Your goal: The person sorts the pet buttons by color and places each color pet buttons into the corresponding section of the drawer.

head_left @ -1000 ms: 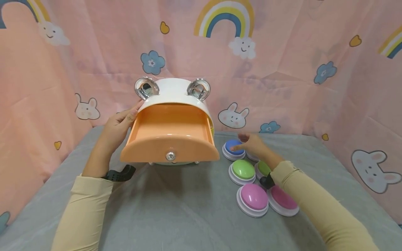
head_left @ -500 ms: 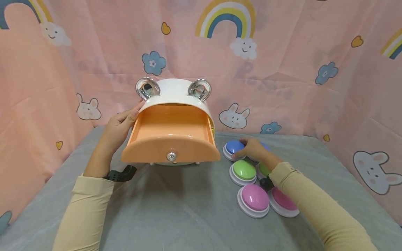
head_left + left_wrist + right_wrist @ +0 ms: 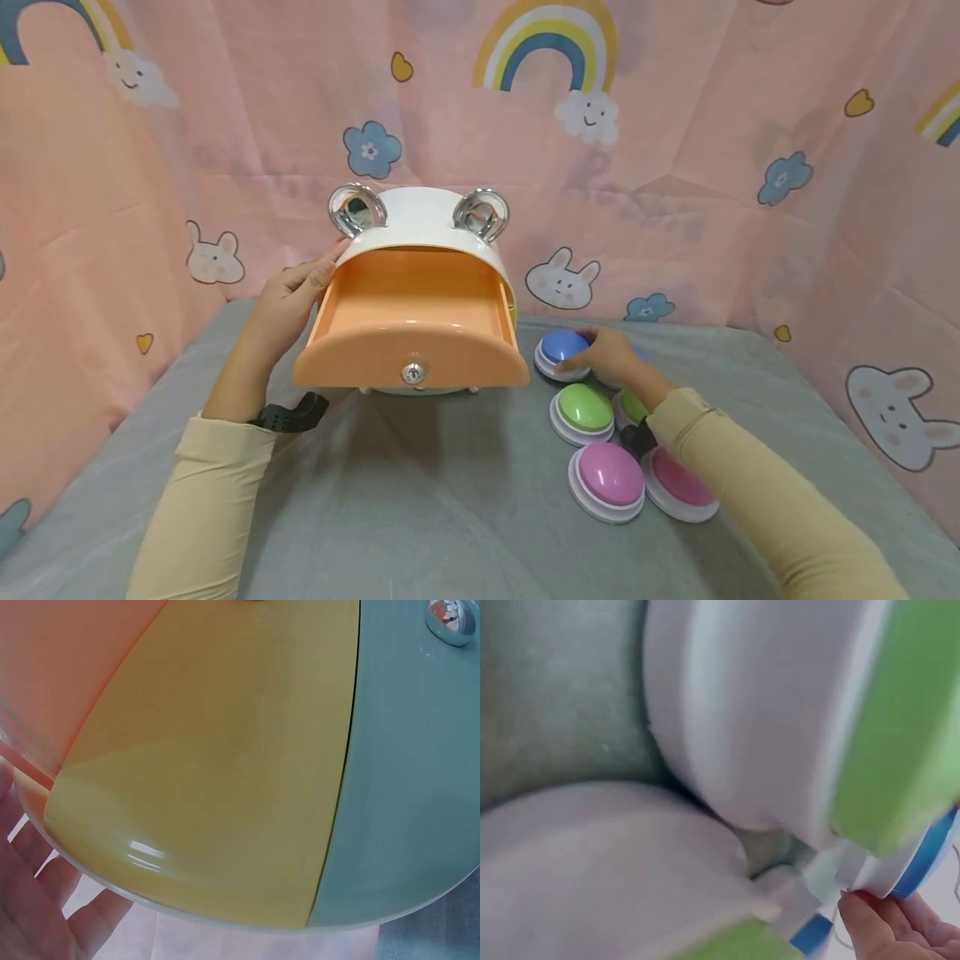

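A white toy drawer cabinet [image 3: 420,208] with two silver rings on top has its orange drawer [image 3: 412,354] pulled out. My left hand [image 3: 288,304] rests against the cabinet's left side, its fingers extended along the outside. The left wrist view shows the yellow front [image 3: 210,765] and green front [image 3: 405,765] below. My right hand [image 3: 611,358] pinches a blue dome button [image 3: 564,346] with a white base by its right edge. Dark shadow shows under that base, so it looks slightly raised. Another blue button [image 3: 640,353] is mostly hidden behind this hand.
Toward me on the grey cloth [image 3: 450,517] lie green buttons [image 3: 586,407], one partly under the right wrist, and two pink buttons [image 3: 611,473]. A pink patterned curtain [image 3: 675,108] hangs behind and at the sides.
My right hand has come down onto the blue button, taken hold of its edge and lifted it slightly. The left hand and the drawer stay as they were.
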Available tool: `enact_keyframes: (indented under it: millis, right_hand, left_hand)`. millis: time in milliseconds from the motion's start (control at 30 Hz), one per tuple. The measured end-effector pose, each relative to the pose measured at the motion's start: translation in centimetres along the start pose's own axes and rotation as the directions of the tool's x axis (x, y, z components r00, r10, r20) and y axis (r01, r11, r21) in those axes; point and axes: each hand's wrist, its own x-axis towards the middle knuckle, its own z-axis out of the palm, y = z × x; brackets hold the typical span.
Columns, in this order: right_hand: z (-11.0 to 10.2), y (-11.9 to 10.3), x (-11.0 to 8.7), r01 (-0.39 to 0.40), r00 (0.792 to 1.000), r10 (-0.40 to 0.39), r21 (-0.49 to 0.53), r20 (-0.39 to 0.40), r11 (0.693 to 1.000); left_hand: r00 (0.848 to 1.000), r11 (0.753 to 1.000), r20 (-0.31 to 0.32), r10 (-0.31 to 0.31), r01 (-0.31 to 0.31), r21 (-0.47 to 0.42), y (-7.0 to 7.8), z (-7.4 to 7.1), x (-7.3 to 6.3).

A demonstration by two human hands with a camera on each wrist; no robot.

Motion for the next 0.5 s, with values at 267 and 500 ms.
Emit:
enact_keyframes:
  millis: [267,500]
  right_hand:
    - [-2.1,-2.3,-1.8,0.086,0.996,-0.084,0.069,-0.042,0.994]
    - [-4.2,-4.7,-3.9,0.151,0.988,-0.148,0.113,-0.039,0.982]
  left_hand:
    - [1.000,1.000,-0.008,-0.004,0.004,-0.002,-0.2,0.0,0.0]
    - [1.000,1.000,-0.012,-0.006,0.007,0.008,-0.1,-0.1,0.0]
